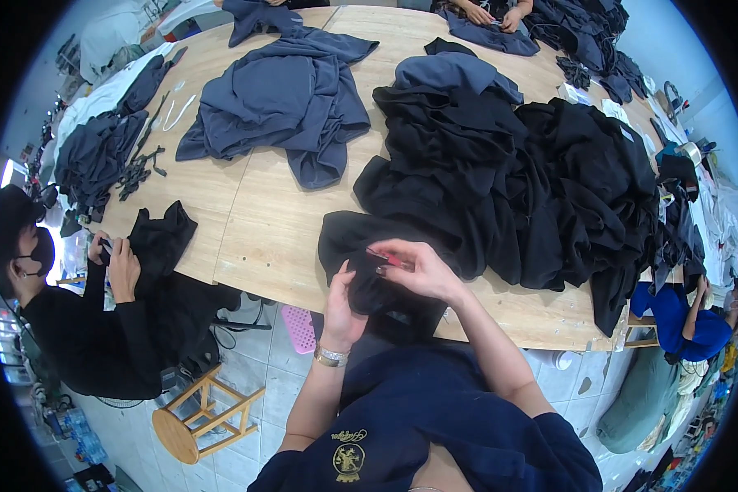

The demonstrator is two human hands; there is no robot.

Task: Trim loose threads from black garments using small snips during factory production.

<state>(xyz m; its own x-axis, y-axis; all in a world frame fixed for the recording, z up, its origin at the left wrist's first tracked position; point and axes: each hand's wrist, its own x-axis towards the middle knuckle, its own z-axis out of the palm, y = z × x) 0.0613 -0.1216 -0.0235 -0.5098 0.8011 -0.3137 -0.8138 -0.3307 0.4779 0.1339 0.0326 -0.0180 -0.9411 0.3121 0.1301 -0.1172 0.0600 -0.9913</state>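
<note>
Working on the black garment [342, 236] lying over the worktop's [275, 225] near edge, you're pinching a small red tool [394, 261] in your right hand [422, 272], fingers closed; your left hand [344, 318] is cupping the cloth, half-curled, firmness unclear. This piece is looking unfinished. Black pile [459, 156] is lying beyond, grey-blue pile [271, 102] sitting toward the far edge; done or waiting, can't tell.
</note>
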